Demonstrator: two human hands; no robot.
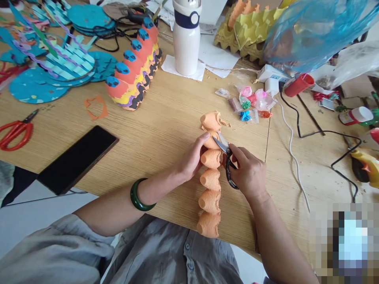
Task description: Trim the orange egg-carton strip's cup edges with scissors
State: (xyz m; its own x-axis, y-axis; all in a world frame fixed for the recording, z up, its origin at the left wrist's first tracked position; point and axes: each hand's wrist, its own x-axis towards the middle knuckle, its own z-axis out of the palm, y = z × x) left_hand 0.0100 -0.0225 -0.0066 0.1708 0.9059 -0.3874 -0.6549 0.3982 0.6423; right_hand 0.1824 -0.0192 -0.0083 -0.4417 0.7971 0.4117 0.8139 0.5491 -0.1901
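Note:
An orange strip of egg-carton cups [210,185] lies lengthwise on the wooden table [166,114], running from the near edge toward the middle. My left hand [194,157] grips the strip from the left at its upper cups, fingers curled round it. My right hand [248,171] is closed on black-handled scissors [226,152], whose blades are open against a cup near the strip's far end. Small orange scraps [225,123] lie by that far end.
A black phone [77,157] and red scissors [16,132] lie at the left. A painted carton caterpillar [136,67], teal paper crafts [63,67], a white bottle [186,37], yellow cartons [248,31], small bags of beads [250,102], a blue bag [310,31] and cables [314,134] crowd the back and right.

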